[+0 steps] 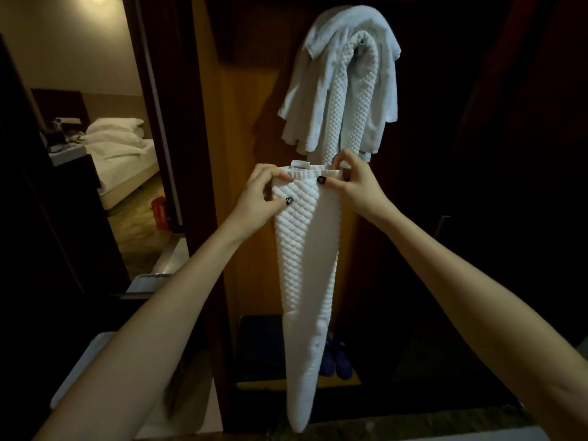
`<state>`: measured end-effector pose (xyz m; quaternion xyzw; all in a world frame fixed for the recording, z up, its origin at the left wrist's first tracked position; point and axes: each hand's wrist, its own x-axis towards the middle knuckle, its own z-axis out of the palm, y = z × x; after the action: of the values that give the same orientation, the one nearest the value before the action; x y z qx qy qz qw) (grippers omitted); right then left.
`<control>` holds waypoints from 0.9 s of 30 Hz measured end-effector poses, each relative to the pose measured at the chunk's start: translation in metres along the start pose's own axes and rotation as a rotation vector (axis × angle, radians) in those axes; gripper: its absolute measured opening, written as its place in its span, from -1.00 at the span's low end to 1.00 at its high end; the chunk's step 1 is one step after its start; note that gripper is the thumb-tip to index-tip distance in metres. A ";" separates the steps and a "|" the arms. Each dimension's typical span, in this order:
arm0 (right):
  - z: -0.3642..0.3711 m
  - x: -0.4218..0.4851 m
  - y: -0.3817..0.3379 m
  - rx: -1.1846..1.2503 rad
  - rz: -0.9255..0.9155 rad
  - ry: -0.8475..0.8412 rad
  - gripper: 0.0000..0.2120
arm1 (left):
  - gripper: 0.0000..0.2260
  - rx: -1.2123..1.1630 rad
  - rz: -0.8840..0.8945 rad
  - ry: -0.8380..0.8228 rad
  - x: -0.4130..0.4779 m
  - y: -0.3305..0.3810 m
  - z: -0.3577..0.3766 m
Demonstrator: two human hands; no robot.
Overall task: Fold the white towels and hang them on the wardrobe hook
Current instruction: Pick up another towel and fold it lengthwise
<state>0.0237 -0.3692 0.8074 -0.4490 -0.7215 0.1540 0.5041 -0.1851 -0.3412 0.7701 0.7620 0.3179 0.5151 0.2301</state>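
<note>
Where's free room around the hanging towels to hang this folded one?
Crowded on top: a plain towel and a waffle towel already drape there. Bare wooden panel lies left of them, above your left hand; right is dark, unclear.

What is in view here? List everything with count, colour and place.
held waffle towel: 1, white, centre, folded narrow and hanging down from both hands
hung waffle towel: 1, white, draped high inside the wardrobe
hung plain towel: 1, white, draped over the hung waffle towel
wardrobe: 1, brown wood, straight ahead, open
shoes: 1 pair, blue, on the wardrobe floor behind the held towel
bed: 1, white bedding, through the doorway at left
red object: 1, red, on the floor by the doorway; too small to identify
left hand: grip on the held towel's top left
right hand: grip on its top right
</note>
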 end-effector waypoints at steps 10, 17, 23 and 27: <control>-0.027 -0.004 0.012 0.254 0.072 0.141 -0.67 | -0.53 -0.171 -0.054 -0.258 -0.007 0.012 0.033; -0.072 0.006 0.002 0.570 0.132 0.128 -0.58 | -0.61 -0.331 0.017 -0.161 0.025 0.043 0.054; -0.061 -0.050 0.038 0.636 0.327 -0.085 -0.69 | -0.61 -0.375 0.085 -0.083 0.062 0.075 0.053; -0.038 -0.071 0.057 0.601 0.382 -0.110 -0.60 | -0.63 -0.365 0.059 -0.035 0.077 0.077 0.048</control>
<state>0.0913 -0.4040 0.7438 -0.3986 -0.5729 0.4746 0.5362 -0.1011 -0.3401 0.8544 0.7255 0.1926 0.5575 0.3545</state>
